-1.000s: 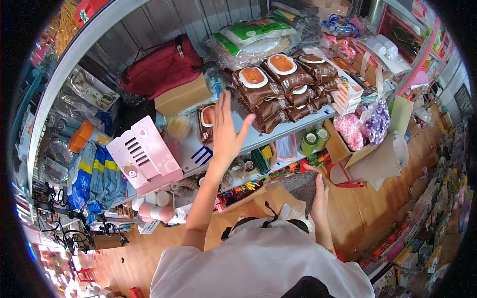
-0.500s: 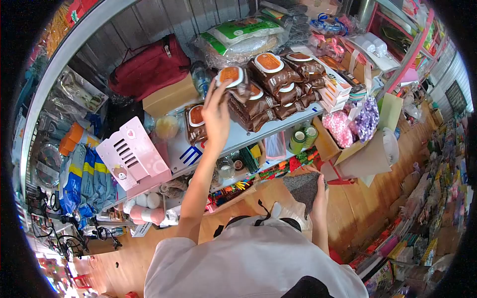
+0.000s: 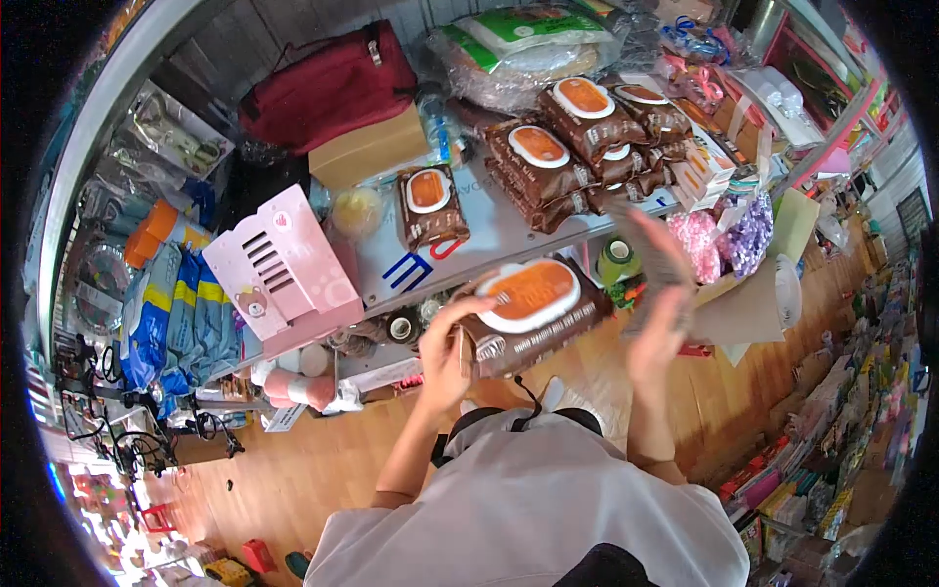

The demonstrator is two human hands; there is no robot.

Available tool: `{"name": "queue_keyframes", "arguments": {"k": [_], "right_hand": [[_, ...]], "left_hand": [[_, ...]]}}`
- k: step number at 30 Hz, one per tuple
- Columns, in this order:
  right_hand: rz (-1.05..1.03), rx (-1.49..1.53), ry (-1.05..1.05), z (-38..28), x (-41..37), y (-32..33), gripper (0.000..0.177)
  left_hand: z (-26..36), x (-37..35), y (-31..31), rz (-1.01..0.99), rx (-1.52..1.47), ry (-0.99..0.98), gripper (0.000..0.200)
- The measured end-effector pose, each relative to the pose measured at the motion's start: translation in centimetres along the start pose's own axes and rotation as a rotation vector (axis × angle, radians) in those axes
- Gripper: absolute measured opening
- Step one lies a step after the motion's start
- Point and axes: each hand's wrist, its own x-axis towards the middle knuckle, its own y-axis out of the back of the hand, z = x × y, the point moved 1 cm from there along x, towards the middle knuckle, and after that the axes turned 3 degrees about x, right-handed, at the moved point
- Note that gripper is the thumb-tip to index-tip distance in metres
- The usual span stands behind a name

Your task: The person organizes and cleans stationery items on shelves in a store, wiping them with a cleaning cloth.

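Observation:
My left hand (image 3: 448, 354) is closed on the left end of a brown pack of wet wipes (image 3: 548, 311) with an orange, white-rimmed lid. The pack is held in front of the shelf edge, above the floor. To its right my right hand (image 3: 661, 338), blurred by motion, grips a dark grey cloth (image 3: 657, 256), which stands upright and apart from the pack. More brown wipes packs (image 3: 536, 149) lie stacked on the shelf. A single wipes pack (image 3: 430, 210) rests alone to the left of that stack.
A pink box with slots (image 3: 284, 269) stands on the shelf's left part. Behind are a dark red bag (image 3: 337, 93) and a cardboard box (image 3: 367, 147). Pink and purple bead bags (image 3: 745, 235) sit to the right. Crowded shelves (image 3: 831, 440) line the right side of the wooden floor (image 3: 323, 465).
My left hand has brought the wipes pack from the top of the stack down and towards my body. My right hand has raised the grey cloth beside it. The view has shifted slightly.

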Motion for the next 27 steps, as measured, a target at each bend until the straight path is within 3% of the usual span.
{"name": "queue_keyframes", "arguments": {"k": [1, 2, 3, 4, 6, 7, 8, 11, 13, 14, 17, 20, 22, 23, 24, 27], "right_hand": [[-0.193, -0.140, 0.037, -0.5, 0.2, -1.4, 0.046], [-0.352, -0.195, -0.075, -1.1, -0.8, -3.0, 0.032], [-0.529, -0.362, -0.179, -2.6, -1.3, -4.3, 0.032], [-0.534, -0.447, -0.086, -2.1, -2.6, -5.8, 0.033], [-0.685, -0.554, 0.027, -2.3, -4.6, -7.7, 0.048], [-0.742, -0.512, 0.067, -2.8, -5.2, -8.5, 0.052], [-0.798, -0.469, 0.106, -3.2, -5.7, -8.9, 0.057], [-0.845, -0.288, 0.082, -3.3, -7.9, -9.1, 0.064], [-0.817, -0.428, 0.213, -3.5, -8.7, -9.6, 0.068], [-0.799, -0.500, 0.280, -3.7, -9.0, -9.8, 0.070], [-0.679, -0.590, 0.281, -3.8, -8.8, -10.3, 0.070], [-0.589, -0.458, 0.080, -3.0, -7.4, -10.0, 0.060], [-0.495, -0.245, -0.108, -1.8, -6.9, -9.8, 0.058], [-0.505, -0.205, -0.158, -1.8, -6.4, -9.5, 0.058], [-0.525, -0.179, -0.108, -1.9, -6.2, -9.7, 0.058], [-0.629, -0.186, 0.055, -2.6, -5.8, -9.9, 0.061]], "left_hand": [[-0.6, -0.9, -0.7, 0.064, -0.043, 0.052, 0.030], [-1.2, -1.9, -1.4, 0.129, -0.084, 0.101, 0.037], [-1.0, -2.3, -2.5, 0.218, -0.127, 0.115, 0.044], [-1.3, -2.5, -3.0, 0.396, -0.272, 0.246, 0.054], [-2.0, -2.1, -1.9, 0.462, -0.482, 0.297, 0.061], [-2.0, -1.8, -0.9, 0.515, -0.725, 0.307, 0.058], [-1.4, -1.8, -0.6, 0.505, -0.737, 0.233, 0.049], [-5.7, -2.4, 2.4, 0.324, -1.156, 0.166, 0.035], [-7.3, -3.3, 1.9, 0.252, -1.254, 0.166, 0.032], [-7.4, -4.5, 1.1, 0.373, -0.877, 0.341, 0.037], [-2.7, -2.1, 0.0, 0.217, -0.749, 0.220, 0.055], [0.4, -0.8, 0.1, 0.311, -1.070, 0.284, 0.099], [0.0, -0.5, -0.3, 0.192, -0.761, -0.043, 0.104], [0.4, -1.0, -0.9, 0.336, -0.298, 0.230, 0.102], [-0.3, -1.5, -1.0, 0.354, -0.117, 0.144, 0.093], [-1.8, -2.9, -1.3, 0.470, -0.488, 0.211, 0.073]]}}
